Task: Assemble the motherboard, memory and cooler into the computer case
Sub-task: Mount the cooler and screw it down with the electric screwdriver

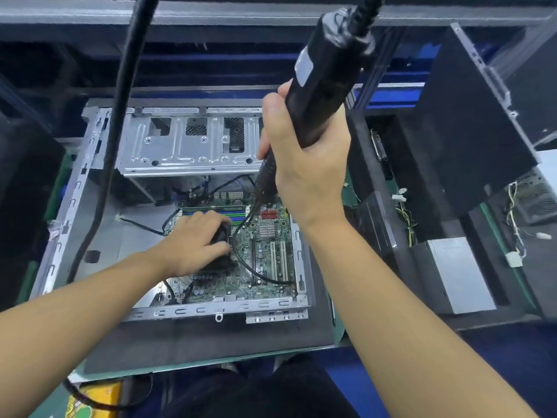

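An open computer case point(75, 188) lies flat on a dark mat. A green motherboard point(265, 251) sits inside it, with memory sticks point(238, 214) in their slots near its far edge. My left hand point(193, 242) rests on the black cooler point(221, 236), fingers curled over its top. My right hand point(301, 164) grips a black electric screwdriver point(319, 82), held above the board. Its tip points down at the board just right of the cooler, near the memory.
A thick black cable point(117, 122) hangs across the case's left side. A silver drive cage point(187, 143) fills the case's far end. Another black case point(470, 116) stands tilted at the right, with a grey power supply point(461, 273) and loose wires beside it.
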